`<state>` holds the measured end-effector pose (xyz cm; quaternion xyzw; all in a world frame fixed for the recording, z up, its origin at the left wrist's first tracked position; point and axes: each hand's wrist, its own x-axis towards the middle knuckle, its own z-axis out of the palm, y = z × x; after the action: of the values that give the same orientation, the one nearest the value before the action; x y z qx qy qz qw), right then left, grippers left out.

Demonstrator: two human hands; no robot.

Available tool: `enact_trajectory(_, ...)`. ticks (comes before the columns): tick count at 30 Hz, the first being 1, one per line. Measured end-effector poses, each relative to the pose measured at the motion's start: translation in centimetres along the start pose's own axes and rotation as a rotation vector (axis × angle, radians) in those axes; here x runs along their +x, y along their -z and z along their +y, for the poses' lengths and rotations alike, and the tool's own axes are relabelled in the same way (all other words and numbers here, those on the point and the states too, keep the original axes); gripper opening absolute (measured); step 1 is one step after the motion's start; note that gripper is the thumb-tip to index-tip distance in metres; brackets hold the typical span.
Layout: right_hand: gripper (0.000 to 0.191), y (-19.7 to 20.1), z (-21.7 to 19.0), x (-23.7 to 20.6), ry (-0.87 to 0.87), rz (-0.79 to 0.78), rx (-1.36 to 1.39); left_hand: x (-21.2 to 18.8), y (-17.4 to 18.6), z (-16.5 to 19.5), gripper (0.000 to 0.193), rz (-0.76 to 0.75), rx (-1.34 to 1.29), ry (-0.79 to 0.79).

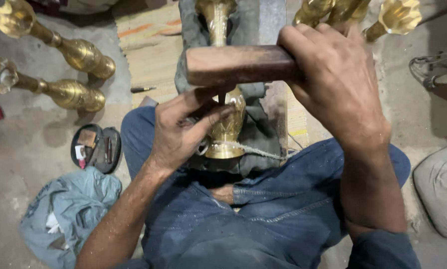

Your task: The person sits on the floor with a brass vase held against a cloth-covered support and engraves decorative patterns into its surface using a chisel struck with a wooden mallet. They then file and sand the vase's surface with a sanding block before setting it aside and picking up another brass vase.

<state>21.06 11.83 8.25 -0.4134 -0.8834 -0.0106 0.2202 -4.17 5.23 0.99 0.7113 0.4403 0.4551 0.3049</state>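
**Brass vase under the mallet, both hands engaged**

From my remote seat I look straight down on the lap. My left hand (183, 127) pinches a thin dark tool (222, 97) between thumb and fingertips, fingers drawn in narrow around it, its tip set against the body of the vase (229, 124). The vase is brass, lying lengthwise on a grey cloth (256, 129) that pads a block between my knees, its neck pointing away from me and its foot toward my waist. A pale cord (253, 149) runs around the foot and trails off to the right.

My right hand (338, 79) is wrapped tight around the far end of a wooden mallet (238, 65), all fingers curled over the wood. The mallet lies level, just above the tool and across the vase's neck.

To the left, two more brass vases (69, 92) lie on the floor, near each other. Below them sits a small open case (96, 148) with bits inside, and next to my left forearm a crumpled blue bag (74, 204). More brass pieces (398, 17) show at top right.
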Motion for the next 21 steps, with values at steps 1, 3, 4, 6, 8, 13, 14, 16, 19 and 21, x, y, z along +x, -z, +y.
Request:
enact_trajectory(1, 0.031, 0.3, -0.1, 0.0, -0.01, 0.046, 0.041, 0.0, 0.0, 0.0, 0.034, -0.001, 0.001, -0.002)
enact_trajectory(3, 0.031, 0.5, -0.6, 0.0, -0.067, 0.038, 0.19, 0.0, 0.1, 0.2, 0.035, -0.011, -0.079, 0.002)
enact_trajectory(4, 0.028, 0.7, -0.7, 0.0, -0.109, -0.006, 0.289, 0.0, 0.1, 0.2, 0.036, -0.012, -0.119, 0.002)
enact_trajectory(6, 0.026, 0.8, -0.9, 0.3, -0.083, 0.002, 0.248, 0.0, 0.2, 0.3, 0.034, -0.01, -0.035, 0.016)
enact_trajectory(8, 0.029, 0.9, -1.0, 0.6, 0.055, 0.098, -0.032, 0.1, 0.2, 0.3, 0.033, -0.02, -0.014, -0.021)
enact_trajectory(13, 0.025, 1.1, -1.4, 0.7, -0.009, 0.072, 0.074, 0.2, 0.3, 0.1, 0.034, -0.027, -0.034, 0.067)
enact_trajectory(14, 0.029, 1.2, -1.5, 0.7, 0.119, 0.143, -0.159, 0.1, 0.3, 0.1, 0.035, -0.034, -0.056, 0.024)
enact_trajectory(16, 0.03, 1.3, -1.6, 0.6, -0.074, 0.026, 0.261, 0.0, 0.2, -0.1, 0.036, -0.041, -0.105, -0.035)
enact_trajectory(19, 0.032, 1.5, -1.8, 0.5, 0.001, 0.041, 0.009, -0.1, 0.2, -0.4, 0.029, -0.032, -0.088, 0.067)
enact_trajectory(21, 0.033, 1.6, -1.8, 0.6, -0.012, 0.041, -0.005, -0.1, 0.2, -0.5, 0.035, -0.043, -0.117, -0.014)
